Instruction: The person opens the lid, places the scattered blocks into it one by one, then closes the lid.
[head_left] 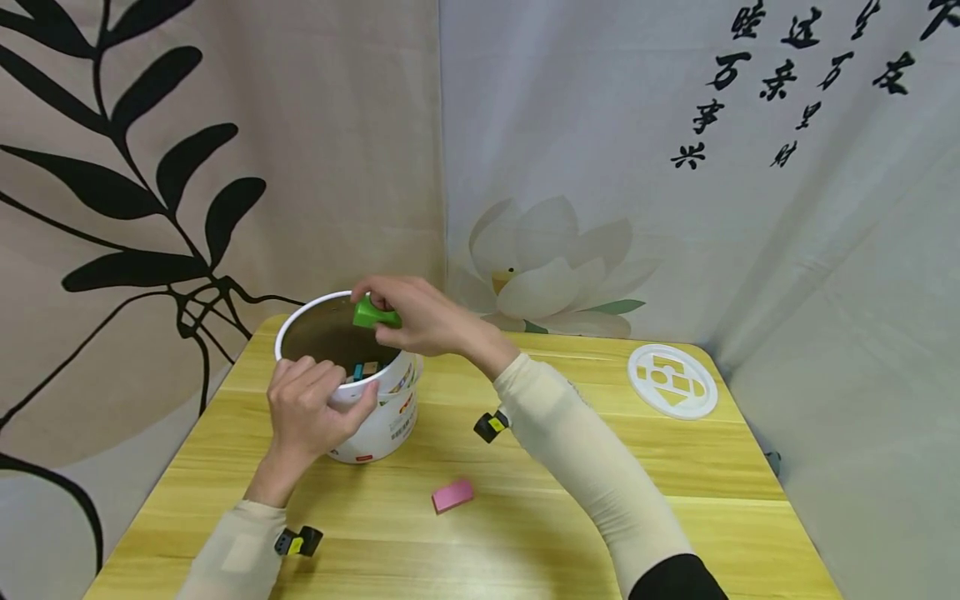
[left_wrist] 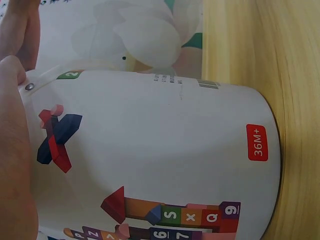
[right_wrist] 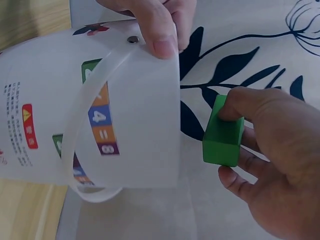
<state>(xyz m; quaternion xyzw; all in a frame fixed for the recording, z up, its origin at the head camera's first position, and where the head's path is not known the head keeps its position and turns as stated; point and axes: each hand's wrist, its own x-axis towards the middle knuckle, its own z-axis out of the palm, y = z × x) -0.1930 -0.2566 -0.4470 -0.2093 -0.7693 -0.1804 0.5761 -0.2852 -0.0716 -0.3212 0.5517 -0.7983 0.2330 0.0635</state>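
Note:
A white bucket (head_left: 384, 429) with printed block pictures stands upright on the table. My left hand (head_left: 309, 410) grips its near rim, fingers over the edge and thumb on the outside. Above the bucket's opening, my right hand (head_left: 423, 318) pinches a green wooden block (right_wrist: 222, 137) between thumb and fingers. The right wrist view shows that block just beyond the rim, apart from the bucket wall. Inside the bucket, a blue piece (head_left: 357, 372) and a tan block (head_left: 371, 367) show; the near wall and my left hand hide the rest.
A pink block (head_left: 453, 496) lies on the wooden table (head_left: 540, 517), in front of the bucket. At the back right corner lies a white round lid (head_left: 639, 377) with cut-out shapes. Printed curtains (head_left: 360, 167) hang behind the table, and the bucket's pale handle (right_wrist: 75, 135) hangs down.

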